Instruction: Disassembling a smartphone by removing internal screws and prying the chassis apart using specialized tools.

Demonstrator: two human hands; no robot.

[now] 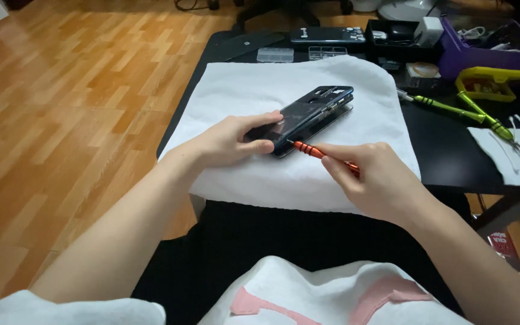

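The dark, glossy smartphone with its back opened (311, 114) lies slanted on a white folded cloth (356, 90) spread over the near end of a black table (446, 156). The left hand (236, 139) is clamped over the phone's near end, thumb along the edge, fingers curled on top, pinning it flat. The right hand (374, 177) pinches a slim orange-handled precision screwdriver (317, 153) between thumb and fingertips, and its fine tip sits right at the phone's near corner, just beside the left thumb.

By the look of it, this is the screw-working stage: the tip is at the edge of the frame, apparently seating on a fastener too small to make out. The next move calls for a steady, upright tip and light twisting pressure, while the left hand keeps the body from sliding on the soft cloth.

Further out, two green-handled tools (452, 108) lie on the table to the right, beside a yellow plastic holder (490, 81) and a purple open box (489, 57). A smaller white cloth (507, 153) carries some thin white pieces. At the far edge sit clear plastic compartment cases (275, 55) and another dark phone (327, 35). On the wooden floor at lower right, a red-and-white printed packet (504, 247) peeks out.
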